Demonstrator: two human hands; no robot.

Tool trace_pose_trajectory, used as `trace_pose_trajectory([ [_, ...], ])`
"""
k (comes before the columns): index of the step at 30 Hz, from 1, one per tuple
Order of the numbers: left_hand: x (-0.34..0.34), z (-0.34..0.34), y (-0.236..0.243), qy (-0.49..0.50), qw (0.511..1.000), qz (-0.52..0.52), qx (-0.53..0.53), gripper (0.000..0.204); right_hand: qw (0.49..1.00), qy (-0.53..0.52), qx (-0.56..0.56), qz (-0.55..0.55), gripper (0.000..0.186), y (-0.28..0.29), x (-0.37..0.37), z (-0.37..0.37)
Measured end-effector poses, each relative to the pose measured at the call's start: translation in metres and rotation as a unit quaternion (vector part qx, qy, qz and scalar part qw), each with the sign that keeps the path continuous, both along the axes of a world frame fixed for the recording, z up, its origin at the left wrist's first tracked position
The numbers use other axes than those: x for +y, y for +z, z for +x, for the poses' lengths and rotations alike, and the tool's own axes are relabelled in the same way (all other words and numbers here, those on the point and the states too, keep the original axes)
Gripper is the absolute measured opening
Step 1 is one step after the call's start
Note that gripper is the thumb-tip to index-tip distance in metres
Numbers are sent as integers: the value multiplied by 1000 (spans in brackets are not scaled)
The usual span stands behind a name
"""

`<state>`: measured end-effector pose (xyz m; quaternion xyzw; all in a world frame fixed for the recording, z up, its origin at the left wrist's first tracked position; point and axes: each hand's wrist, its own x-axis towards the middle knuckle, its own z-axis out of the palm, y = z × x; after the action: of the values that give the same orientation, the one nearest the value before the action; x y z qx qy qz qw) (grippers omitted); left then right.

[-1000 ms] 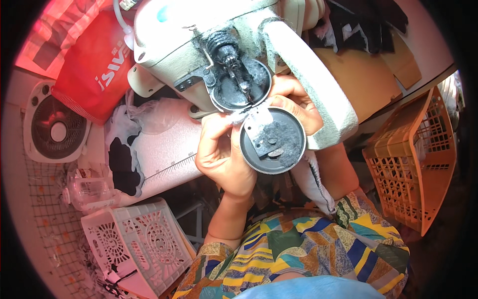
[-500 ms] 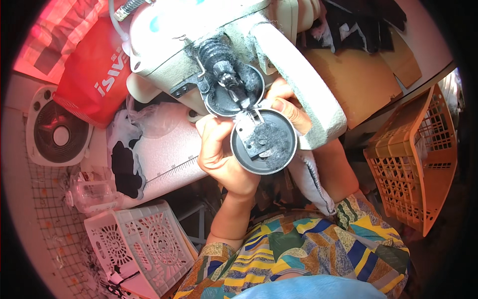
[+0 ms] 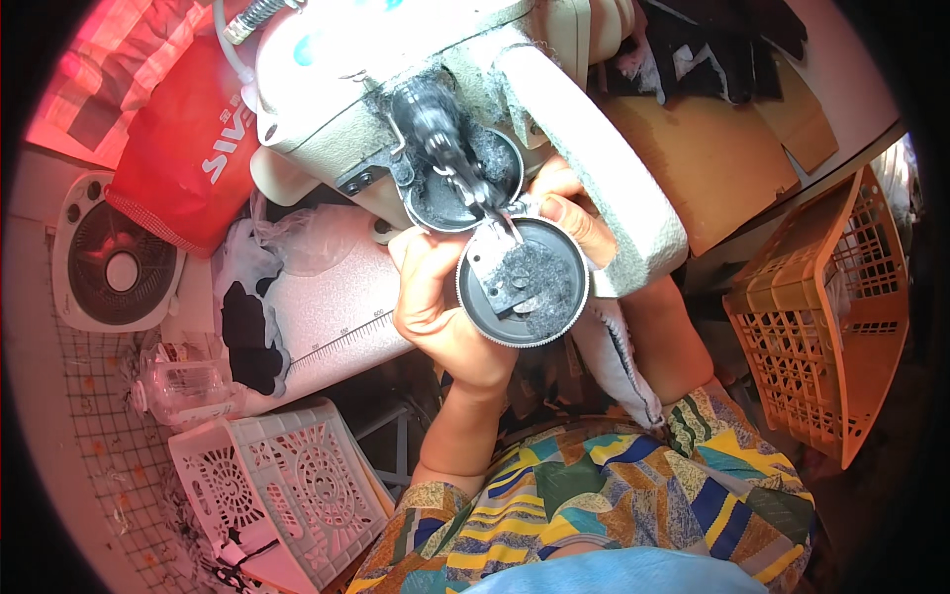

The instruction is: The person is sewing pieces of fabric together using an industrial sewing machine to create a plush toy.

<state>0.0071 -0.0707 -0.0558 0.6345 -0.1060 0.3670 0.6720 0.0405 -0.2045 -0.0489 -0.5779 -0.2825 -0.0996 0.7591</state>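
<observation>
A pale sewing machine head (image 3: 336,139) with two lint-covered round metal discs stands before me. The nearer disc (image 3: 524,307) has a toothed rim and hides part of my hands. My left hand (image 3: 450,322) is closed at the left of the discs, its fingertips bent in behind them. On the other side, my right hand (image 3: 579,223) is closed too, thumb and finger pinched close to where the discs meet. What lies in either grip is hidden. A pale cloth (image 3: 618,366) with a dark edge hangs from beneath the nearer disc, beside my right forearm. The needle mechanism (image 3: 440,134) is blurred.
A white arm of the machine (image 3: 604,168) curves over my right hand. Left are a fan (image 3: 119,267), a red bag (image 3: 188,148), a clear plastic bottle (image 3: 183,381) and a white basket (image 3: 287,475). An orange crate (image 3: 792,346) and cardboard (image 3: 693,178) are right.
The needle mechanism has gone from sharp to smeared and its parts have shifted. The red bag's surface has folded differently. Both hands stay nearly in place.
</observation>
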Motion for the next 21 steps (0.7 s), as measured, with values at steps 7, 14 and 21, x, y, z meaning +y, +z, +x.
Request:
trace_pose_trajectory([
  [7, 1, 0, 0, 0, 1000, -1, 1, 14, 1000, 20, 7, 12, 39, -6, 2, 1],
  [14, 12, -10, -3, -12, 998, -18, 66, 13, 997, -14, -30, -70, 40, -19, 4, 0],
  [21, 16, -61, -20, -102, 967, -145, 182, 34, 960, -184, 30, -208, 8, -91, 13, -82],
])
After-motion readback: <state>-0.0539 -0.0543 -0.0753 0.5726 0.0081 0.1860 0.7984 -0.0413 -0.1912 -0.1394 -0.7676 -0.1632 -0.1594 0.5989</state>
